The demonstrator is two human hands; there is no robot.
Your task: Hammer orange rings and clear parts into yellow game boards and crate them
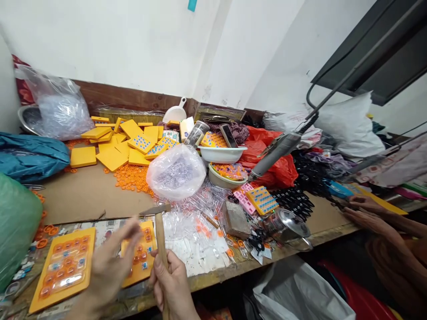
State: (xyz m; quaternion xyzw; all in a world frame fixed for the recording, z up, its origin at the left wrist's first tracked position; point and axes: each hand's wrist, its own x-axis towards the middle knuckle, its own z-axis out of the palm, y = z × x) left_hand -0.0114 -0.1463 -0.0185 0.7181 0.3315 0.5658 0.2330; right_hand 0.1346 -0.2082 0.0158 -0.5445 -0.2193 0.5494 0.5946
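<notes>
My right hand (171, 280) is closed around the wooden handle of a hammer (160, 235), held upright at the front of the table. Its narrow metal head is at the top, pointing left. My left hand (111, 262) is blurred by motion, with its fingers stretched out and nothing visible in them. It hovers between two yellow pads and partly hides the right one. The left yellow pad (40, 302) carries rows of orange rings, some with clear or blue pieces. Similar rings sit on the right yellow pad (130, 281), close to the hammer.
Behind lie stacked yellow blocks (83, 157), loose orange rings (130, 178) and a plastic bag of clear pieces (176, 171). A stone block (236, 220) and a lidded metal pot (290, 224) stand to the right. A co-worker's hands (370, 218) work at far right.
</notes>
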